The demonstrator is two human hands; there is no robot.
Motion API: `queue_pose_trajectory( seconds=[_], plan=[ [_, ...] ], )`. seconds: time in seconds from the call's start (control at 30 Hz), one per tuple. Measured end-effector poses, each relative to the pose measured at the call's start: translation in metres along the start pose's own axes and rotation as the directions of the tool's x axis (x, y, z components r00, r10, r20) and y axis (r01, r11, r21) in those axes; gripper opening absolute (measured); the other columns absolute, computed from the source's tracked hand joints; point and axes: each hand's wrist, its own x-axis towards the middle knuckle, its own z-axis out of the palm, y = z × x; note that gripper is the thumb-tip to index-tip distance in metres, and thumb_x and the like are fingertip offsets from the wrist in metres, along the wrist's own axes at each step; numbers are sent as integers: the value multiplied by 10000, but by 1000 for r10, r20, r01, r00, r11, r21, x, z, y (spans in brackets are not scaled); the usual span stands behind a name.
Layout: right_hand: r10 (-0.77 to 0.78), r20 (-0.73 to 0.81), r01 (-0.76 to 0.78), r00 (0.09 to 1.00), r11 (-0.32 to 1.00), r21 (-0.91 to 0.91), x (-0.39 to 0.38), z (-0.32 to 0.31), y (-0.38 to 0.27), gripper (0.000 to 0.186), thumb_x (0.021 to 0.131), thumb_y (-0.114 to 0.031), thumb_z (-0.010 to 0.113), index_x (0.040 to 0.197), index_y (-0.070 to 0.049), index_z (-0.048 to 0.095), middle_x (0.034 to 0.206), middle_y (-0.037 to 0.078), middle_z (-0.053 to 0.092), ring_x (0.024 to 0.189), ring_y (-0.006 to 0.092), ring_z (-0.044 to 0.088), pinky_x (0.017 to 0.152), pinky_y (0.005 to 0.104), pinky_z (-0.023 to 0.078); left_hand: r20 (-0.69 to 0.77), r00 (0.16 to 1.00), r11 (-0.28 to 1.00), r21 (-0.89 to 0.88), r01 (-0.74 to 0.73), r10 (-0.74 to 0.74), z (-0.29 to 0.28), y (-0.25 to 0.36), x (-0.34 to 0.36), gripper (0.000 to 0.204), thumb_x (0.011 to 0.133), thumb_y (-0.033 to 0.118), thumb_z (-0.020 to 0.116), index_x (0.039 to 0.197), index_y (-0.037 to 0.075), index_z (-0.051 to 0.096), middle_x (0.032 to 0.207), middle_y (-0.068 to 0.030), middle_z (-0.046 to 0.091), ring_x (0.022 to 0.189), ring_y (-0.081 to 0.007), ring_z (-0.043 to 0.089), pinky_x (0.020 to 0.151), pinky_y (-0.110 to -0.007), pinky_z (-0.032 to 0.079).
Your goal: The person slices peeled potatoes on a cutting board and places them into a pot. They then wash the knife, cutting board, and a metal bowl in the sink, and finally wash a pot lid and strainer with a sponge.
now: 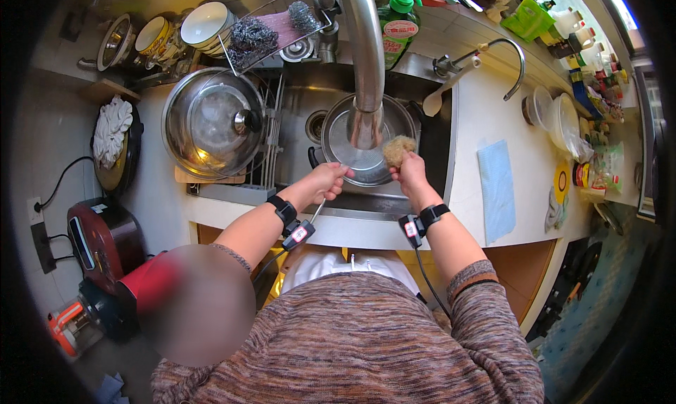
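Observation:
My right hand is closed around a tan, fibrous scrubber over the right rim of a metal pot in the sink. At the pot's near left rim, my left hand pinches a thin metal rod-like utensil. Its slim shaft sticks out below my fingers toward me; the kind of utensil cannot be made out. The pot stands under the large faucet, whose spout hides part of its inside. A black side handle shows at the pot's left.
A large glass lid leans beside the dish rack on the left. Behind are bowls, a wire basket with steel scourers, and a green soap bottle. A white ladle and blue cloth lie right.

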Motion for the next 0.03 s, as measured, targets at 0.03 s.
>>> queue_pose_trajectory(
  seconds=[0.03],
  plan=[
    [-7, 12, 7, 1000, 1000, 2, -1, 0, 0, 271, 981, -276, 435, 1014, -28, 542, 734, 40, 585, 490, 113, 514, 401, 237, 414, 4, 1000, 998, -60, 12, -12, 1, 2, 6, 212, 1005, 267, 392, 1038, 94, 509, 606, 55, 327, 461, -56, 281, 374, -202, 207]
  ],
)
